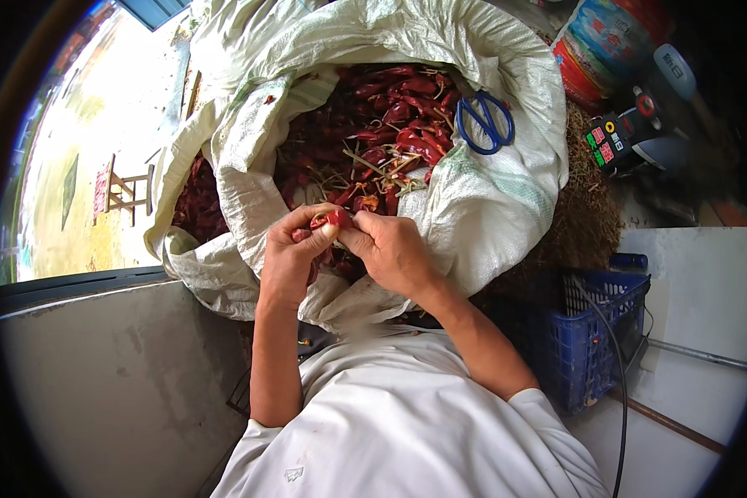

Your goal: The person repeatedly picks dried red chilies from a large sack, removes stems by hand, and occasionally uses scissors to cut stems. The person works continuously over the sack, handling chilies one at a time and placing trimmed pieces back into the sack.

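Over the open white woven sack point(506, 191), both hands meet around a red chilli pepper point(332, 219). My left hand point(293, 257) has its fingers wrapped round the pepper, with more red showing between and below them. My right hand point(388, 255) pinches the same pepper from the right, its thumb near my left thumb. The sack holds a heap of dried red chillies point(398, 108) with pale stems. Blue-handled scissors point(485, 123) lie on the rolled rim at the upper right.
Another sack of chillies point(193, 199) stands at the left beside a doorway, with a wooden stool point(127, 191) outside. At the right are a colourful package point(602, 46), a black-and-grey machine point(631, 133) and a blue plastic crate point(589, 332) with a cable over it.
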The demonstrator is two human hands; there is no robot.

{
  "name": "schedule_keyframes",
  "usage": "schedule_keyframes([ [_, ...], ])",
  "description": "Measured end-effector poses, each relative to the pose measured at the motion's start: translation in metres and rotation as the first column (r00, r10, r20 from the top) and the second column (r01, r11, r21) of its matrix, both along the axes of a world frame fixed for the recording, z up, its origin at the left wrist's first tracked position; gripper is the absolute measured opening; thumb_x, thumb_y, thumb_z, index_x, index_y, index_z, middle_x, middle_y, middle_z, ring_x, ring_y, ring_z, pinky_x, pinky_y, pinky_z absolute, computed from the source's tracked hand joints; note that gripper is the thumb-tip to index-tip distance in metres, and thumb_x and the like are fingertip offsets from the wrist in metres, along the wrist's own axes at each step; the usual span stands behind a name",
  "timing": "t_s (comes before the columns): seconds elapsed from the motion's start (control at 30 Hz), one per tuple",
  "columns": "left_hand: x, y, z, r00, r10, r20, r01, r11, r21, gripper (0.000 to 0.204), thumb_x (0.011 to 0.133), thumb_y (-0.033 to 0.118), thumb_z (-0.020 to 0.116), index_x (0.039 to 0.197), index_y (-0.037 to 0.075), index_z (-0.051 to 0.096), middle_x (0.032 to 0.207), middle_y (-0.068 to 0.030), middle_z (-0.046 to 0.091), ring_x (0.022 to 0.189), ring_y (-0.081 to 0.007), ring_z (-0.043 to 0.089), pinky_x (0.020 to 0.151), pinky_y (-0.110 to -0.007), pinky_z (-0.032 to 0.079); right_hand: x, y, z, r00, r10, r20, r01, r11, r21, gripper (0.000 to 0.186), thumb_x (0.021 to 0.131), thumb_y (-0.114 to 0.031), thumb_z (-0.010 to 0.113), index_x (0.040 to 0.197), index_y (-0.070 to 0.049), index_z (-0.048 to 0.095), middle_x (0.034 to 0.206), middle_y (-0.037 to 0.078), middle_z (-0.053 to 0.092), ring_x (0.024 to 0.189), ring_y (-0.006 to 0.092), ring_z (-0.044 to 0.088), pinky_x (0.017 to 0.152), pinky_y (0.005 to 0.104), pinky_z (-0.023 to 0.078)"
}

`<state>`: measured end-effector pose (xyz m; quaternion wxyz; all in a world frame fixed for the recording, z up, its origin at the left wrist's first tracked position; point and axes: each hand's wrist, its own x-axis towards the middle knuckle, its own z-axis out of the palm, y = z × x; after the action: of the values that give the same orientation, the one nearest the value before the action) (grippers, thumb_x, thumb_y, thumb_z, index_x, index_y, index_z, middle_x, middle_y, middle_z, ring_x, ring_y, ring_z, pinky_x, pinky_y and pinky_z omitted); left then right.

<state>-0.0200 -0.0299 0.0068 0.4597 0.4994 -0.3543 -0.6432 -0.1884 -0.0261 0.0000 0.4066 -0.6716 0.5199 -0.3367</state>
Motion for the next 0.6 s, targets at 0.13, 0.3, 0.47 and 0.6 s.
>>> schedule_keyframes([
  [0.13,0.011,0.018,0.002,0.997,0.019,0.08,-0.016,0.999,-0.047,0.013,0.089,0.006,0.074,0.101,0.003,0.069,0.077,0.0067,0.056,0.064,0.0012,0.043,0.055,-0.016,0.032,-0.009,0.012,0.001,0.999,-0.003,0.047,0.005,0.999,-0.042,0.029,0.095,-0.028,0.066,0.087,-0.001,0.061,0.075,0.02,0.067,0.069,0.038,0.067,0.059,0.0423,0.051],
  [0.3,0.005,0.026,0.005,0.964,-0.041,0.261,0.066,0.994,-0.085,0.018,0.085,-0.004,0.072,0.101,0.003,0.069,0.08,0.0071,0.056,0.065,0.0027,0.041,0.059,-0.014,0.031,-0.005,0.016,0.005,0.971,-0.03,0.237,0.022,0.999,0.038,0.03,0.096,-0.029,0.066,0.092,0.0,0.063,0.074,0.017,0.068,0.069,0.0311,0.07,0.061,0.0401,0.052],
  [0.47,-0.005,0.023,0.0,0.998,0.058,0.003,-0.058,0.998,-0.031,0.029,0.081,-0.011,0.071,0.106,0.002,0.066,0.082,0.0006,0.063,0.065,-0.0027,0.052,0.059,-0.018,0.042,-0.009,0.007,0.003,0.934,-0.021,0.357,-0.031,0.99,0.139,0.022,0.098,-0.018,0.06,0.099,0.003,0.065,0.078,0.014,0.069,0.072,0.0185,0.067,0.067,0.0326,0.053],
  [0.6,-0.006,0.022,-0.018,0.987,0.127,-0.097,-0.133,0.99,-0.048,0.03,0.081,-0.009,0.071,0.109,0.0,0.064,0.087,-0.0045,0.066,0.067,-0.0091,0.06,0.058,-0.021,0.047,-0.007,0.009,-0.012,0.837,-0.053,0.544,-0.085,0.97,0.226,0.018,0.097,-0.013,0.06,0.105,0.003,0.063,0.086,0.011,0.069,0.078,0.0129,0.065,0.07,0.0295,0.053],
])
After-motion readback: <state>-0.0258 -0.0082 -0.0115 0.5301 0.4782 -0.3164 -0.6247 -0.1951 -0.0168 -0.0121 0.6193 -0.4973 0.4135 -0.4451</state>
